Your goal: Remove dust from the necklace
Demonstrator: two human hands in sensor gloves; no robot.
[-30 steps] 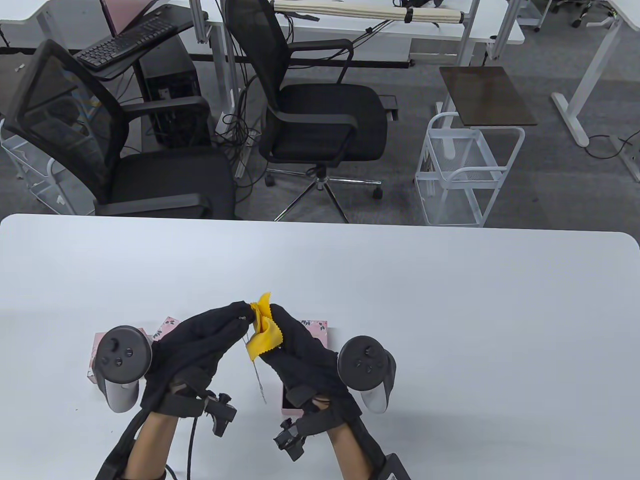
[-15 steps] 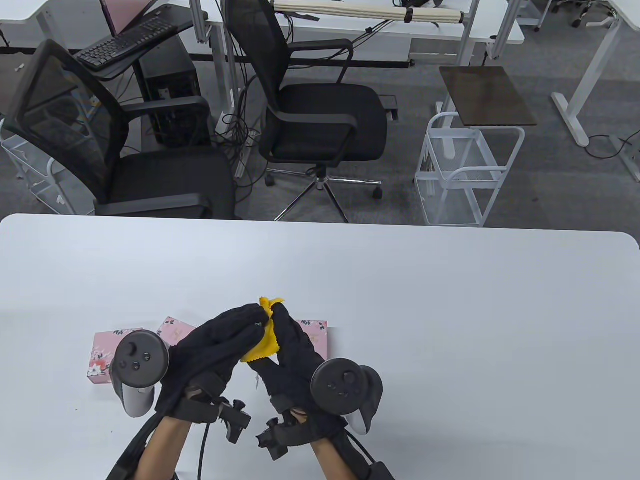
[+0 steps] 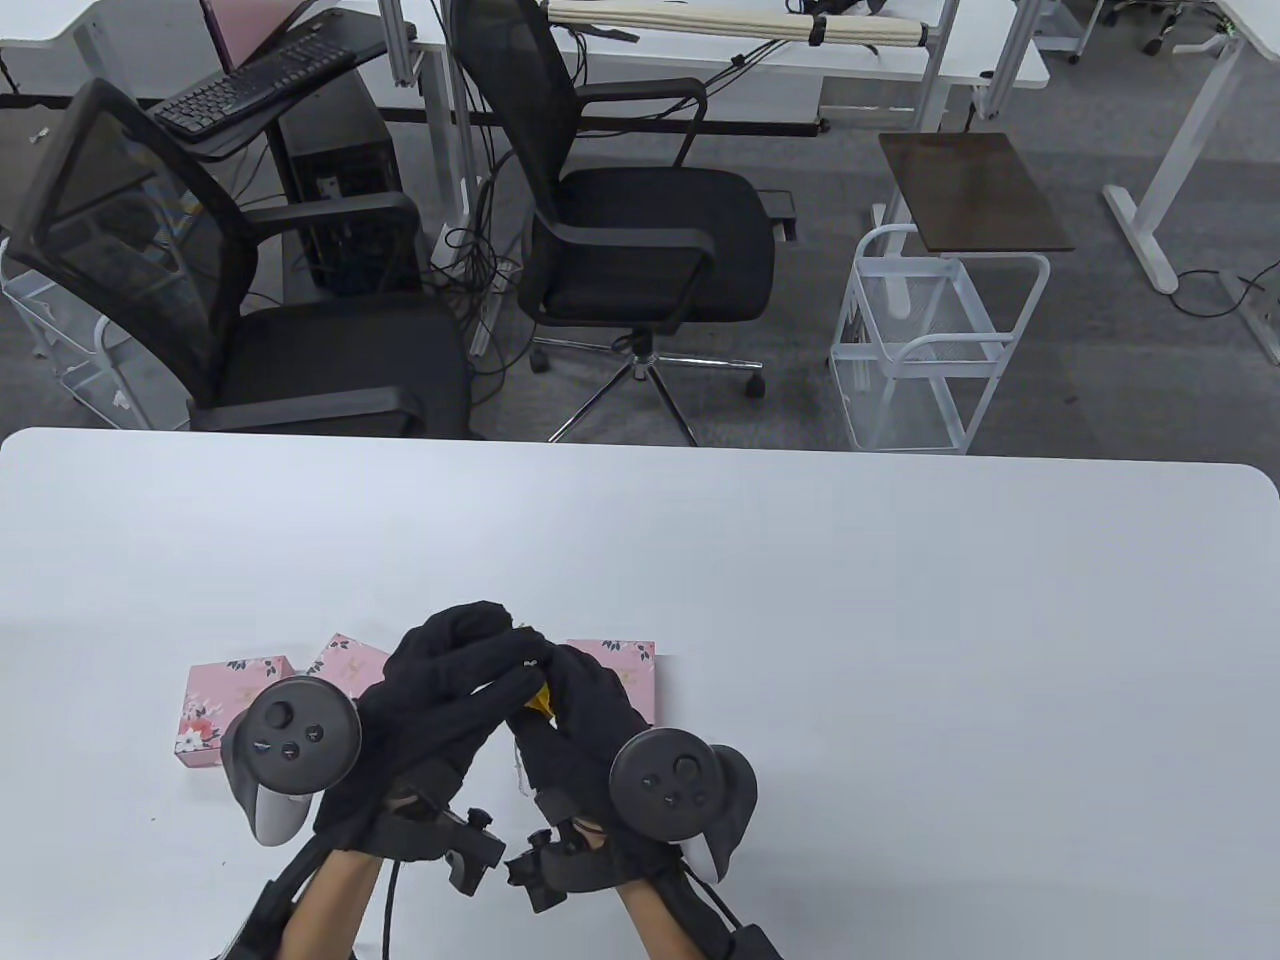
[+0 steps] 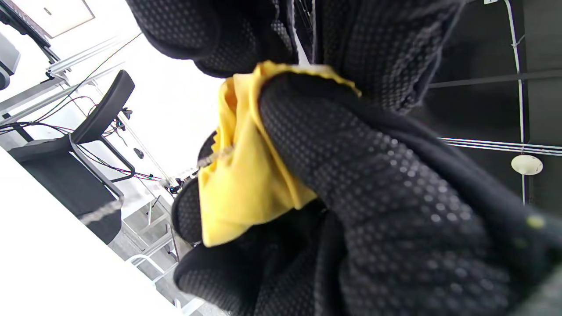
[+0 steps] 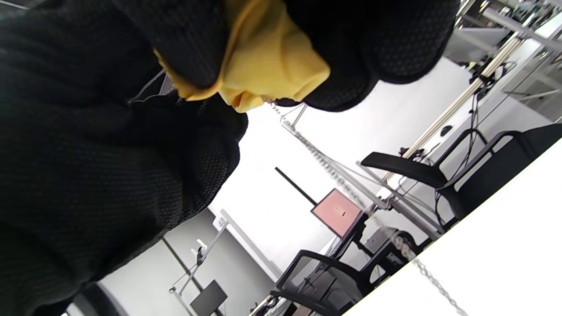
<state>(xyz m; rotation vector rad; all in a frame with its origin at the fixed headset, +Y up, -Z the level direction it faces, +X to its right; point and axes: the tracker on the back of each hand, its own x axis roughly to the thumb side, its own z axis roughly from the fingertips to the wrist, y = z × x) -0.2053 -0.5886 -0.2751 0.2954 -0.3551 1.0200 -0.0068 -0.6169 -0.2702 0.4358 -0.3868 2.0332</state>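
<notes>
My two gloved hands meet near the table's front edge. My right hand (image 3: 560, 672) grips a bunched yellow cloth (image 5: 272, 57), of which the table view shows only a sliver (image 3: 541, 700). My left hand (image 3: 480, 630) pinches the thin silver necklace (image 4: 215, 156) against the cloth. The chain runs out of the cloth in the right wrist view (image 5: 327, 166) and trails down toward the table. A short piece of the necklace hangs below the hands in the table view (image 3: 519, 768). Where the fingers meet is hidden.
Three pink floral boxes lie on the white table (image 3: 800, 600) behind the hands: one at the left (image 3: 215, 700), one beside it (image 3: 345, 658), one behind my right hand (image 3: 628, 665). Office chairs (image 3: 640, 240) and a white wire cart (image 3: 930, 340) stand beyond the far edge.
Both hands have drawn closer together and slightly toward me. The yellow cloth, which stuck out above the fingers, is now bunched and almost hidden between them. Less chain hangs free.
</notes>
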